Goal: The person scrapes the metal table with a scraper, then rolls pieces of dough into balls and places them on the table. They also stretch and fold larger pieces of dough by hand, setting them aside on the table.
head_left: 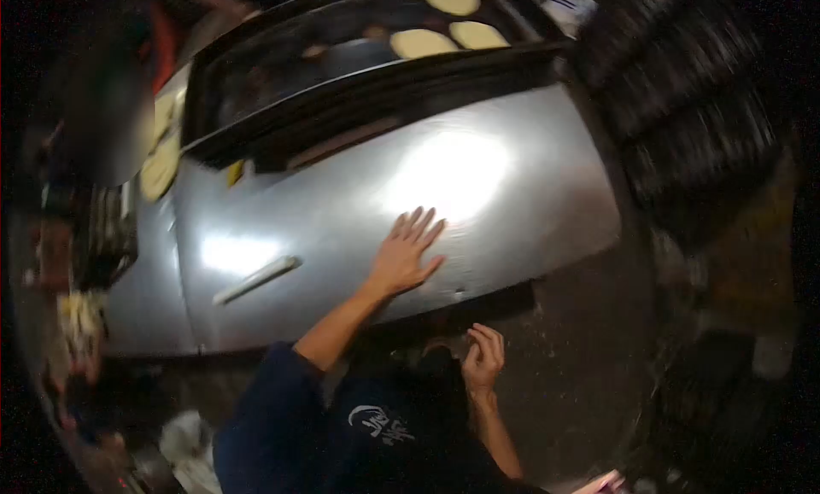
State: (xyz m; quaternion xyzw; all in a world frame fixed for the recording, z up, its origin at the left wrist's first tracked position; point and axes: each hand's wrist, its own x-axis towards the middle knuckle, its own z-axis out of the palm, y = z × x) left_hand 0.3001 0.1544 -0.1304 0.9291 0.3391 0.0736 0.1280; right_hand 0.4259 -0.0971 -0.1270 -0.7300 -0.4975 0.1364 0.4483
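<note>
My left hand [406, 253] is stretched flat over the shiny metal worktop [333, 204], palm down with fingers spread; it seems to rest on the surface. Nothing is held in it. Close to my body, just past the worktop's front edge, my right hand [484, 357] hangs with loosely bent fingers, the thumb apart and no object visible in it. To the left of my left hand, a pale stick like a rolling pin [256, 280] lies at a slant on the metal.
Behind the worktop is a dark, framed bed [342, 58] with pale flat dough rounds [423, 43] at its right end. More flat dough [159, 171] lies at the left. Dark stacked racks [683, 101] stand on the right. A small yellow object [235, 172] sits by the frame.
</note>
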